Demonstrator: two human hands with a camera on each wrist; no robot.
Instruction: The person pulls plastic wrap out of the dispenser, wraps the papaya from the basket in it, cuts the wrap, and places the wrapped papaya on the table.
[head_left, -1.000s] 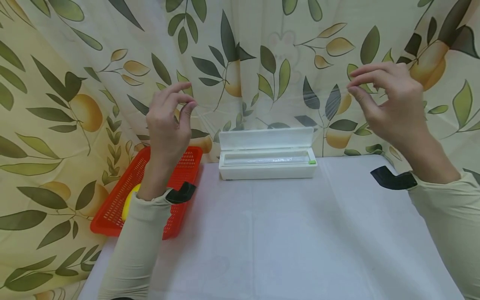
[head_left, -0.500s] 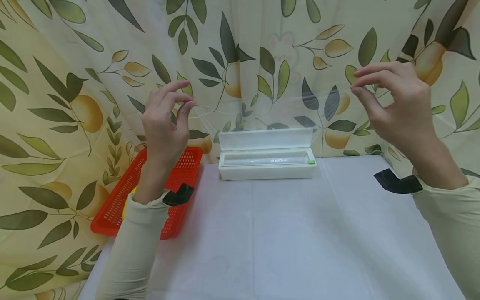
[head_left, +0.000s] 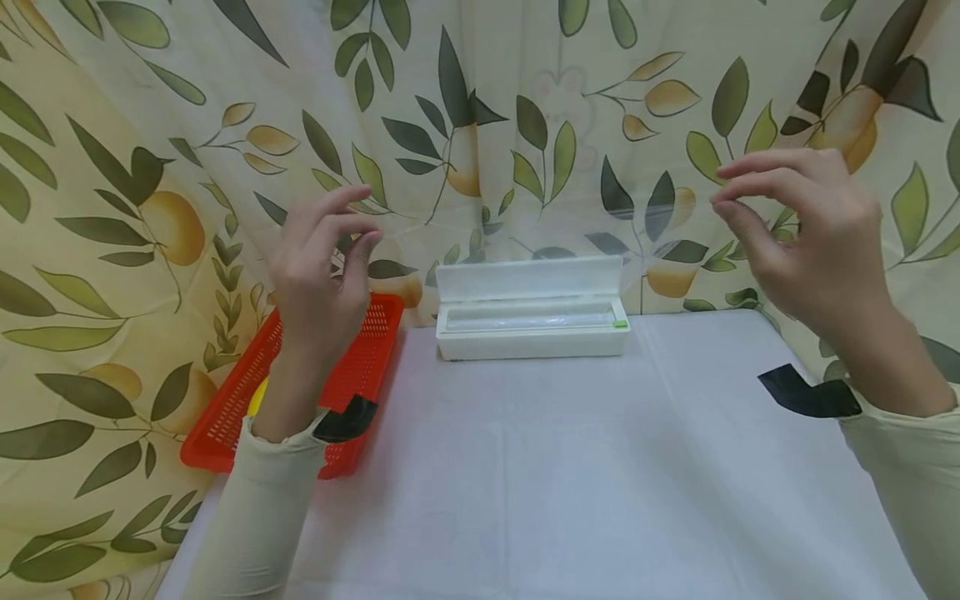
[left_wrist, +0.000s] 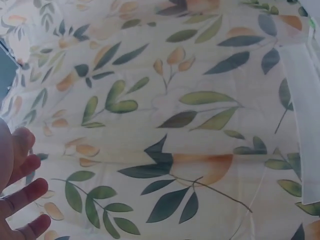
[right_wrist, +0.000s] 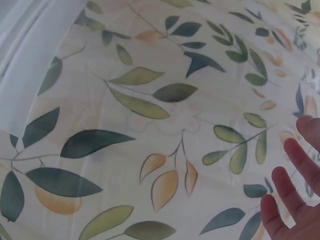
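Lowered hands (head_left: 318, 275), unlabelled white dispenser (head_left: 532, 321)

A red basket (head_left: 367, 350) stood at the back left corner of the counter (head_left: 570, 492), with something yellow (head_left: 257, 397) inside. A leaf-printed curtain (head_left: 150, 167) hung behind the counter.

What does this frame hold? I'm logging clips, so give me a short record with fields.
left hand: raised, pinches one edge of the film
right hand: raised, pinches the other edge
film: clear sheet stretched between the hands, above the box
box: white, lid open, roll inside, on the table
basket: red, left of box, something yellow inside
backdrop: leaf-print curtain
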